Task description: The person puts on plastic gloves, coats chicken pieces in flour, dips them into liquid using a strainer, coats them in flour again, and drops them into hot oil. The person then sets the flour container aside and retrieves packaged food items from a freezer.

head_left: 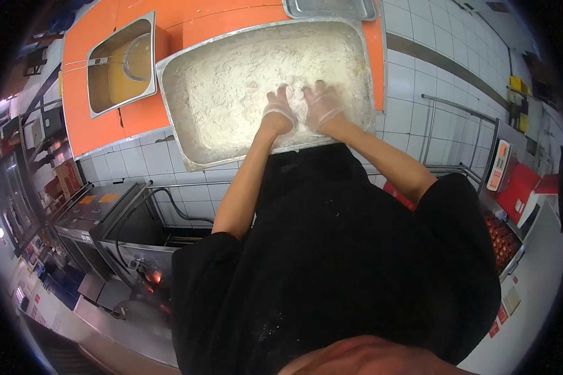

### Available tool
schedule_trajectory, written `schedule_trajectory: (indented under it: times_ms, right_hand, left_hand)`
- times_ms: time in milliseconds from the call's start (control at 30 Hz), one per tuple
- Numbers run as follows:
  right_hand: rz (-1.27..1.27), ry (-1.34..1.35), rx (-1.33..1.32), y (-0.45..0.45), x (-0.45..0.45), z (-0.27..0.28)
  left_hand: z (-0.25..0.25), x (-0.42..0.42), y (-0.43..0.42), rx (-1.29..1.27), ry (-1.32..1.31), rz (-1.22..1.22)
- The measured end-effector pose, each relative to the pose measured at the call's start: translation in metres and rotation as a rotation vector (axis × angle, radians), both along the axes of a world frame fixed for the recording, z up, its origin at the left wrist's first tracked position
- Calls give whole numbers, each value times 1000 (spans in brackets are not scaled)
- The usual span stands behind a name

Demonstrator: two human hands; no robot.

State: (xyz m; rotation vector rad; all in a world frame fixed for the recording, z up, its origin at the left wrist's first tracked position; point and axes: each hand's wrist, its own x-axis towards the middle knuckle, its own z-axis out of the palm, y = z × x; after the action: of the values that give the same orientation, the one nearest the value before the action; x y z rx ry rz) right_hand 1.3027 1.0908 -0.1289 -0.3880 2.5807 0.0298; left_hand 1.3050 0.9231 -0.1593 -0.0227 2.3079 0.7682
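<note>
Two hands: both inside the large metal tray [197, 161], toward its near right part, side by side with a narrow gap between.
Left hand [279, 114]: back upward, fingers spread and loosely bent, fingertips pointing far; touching the white powder [225, 94]. Not clenched. Underside hidden; cannot tell if anything lies beneath the palm.
Right hand [324, 109]: back upward, fingers apart and slightly curved, angled toward the left hand; also down in the powder. Not clenched; palm hidden.
Coating: pale white over both hands to about the wrists; forearms bare.
Between hands: a pale powdered lump [298, 103], just beside the inner edges of both; firm contact hard to judge.
Powder: spread over most of the tray floor, uneven and clumpy.
Counter: orange surface [75, 100] under the tray.
Left of tray: deep metal container [124, 105] with yellowish liquid [117, 84]; round strainer [139, 57] inside, handle reaching out left.
Far side: shallow metal pan [331, 7], close to the tray's far right rim.
Right, well apart: red box [519, 194] and a tray of reddish pieces [500, 240].
Near: black shirt [338, 250] of the wearer.
</note>
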Motion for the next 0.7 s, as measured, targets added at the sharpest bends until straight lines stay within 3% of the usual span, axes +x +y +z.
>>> schedule_trajectory:
  times_ms: [100,133,200,233,333,367,433,500,533,567,667,700]
  right_hand:
    - [-289,-86,-392,15,-25,-30]
    - [-408,-124,-557,24,-38,-28]
    - [-345,-351,-664,47,-57,-6]
    - [-284,-377,-655,50,-67,7]
    - [-52,-283,-509,53,-84,33]
    - [-99,-225,-415,44,-81,29]
    - [-181,-93,-227,13,-83,15]
    - [-54,-30,-235,-3,-60,2]
    - [4,-5,-239,-8,-51,-3]
    - [10,-222,-279,-5,-55,10]
    - [80,-282,31,3,-45,110]
    - [37,-225,-12,7,-33,85]
  left_hand:
    - [-50,7,-1,112,174,133]
    - [-50,3,-3,157,257,180]
    - [-25,3,-11,184,224,82]
    - [-8,-4,-16,198,212,34]
    - [7,-18,-53,-102,519,-285]
    - [35,-25,-47,-303,346,-165]
    - [-30,-31,-42,-274,300,-122]
    - [-74,-21,-30,-248,368,-131]
    - [-58,-20,-24,31,369,-146]
    - [-23,-17,-15,34,252,-172]
    - [41,-3,-5,-68,129,-243]
    - [46,2,-2,-120,117,-266]
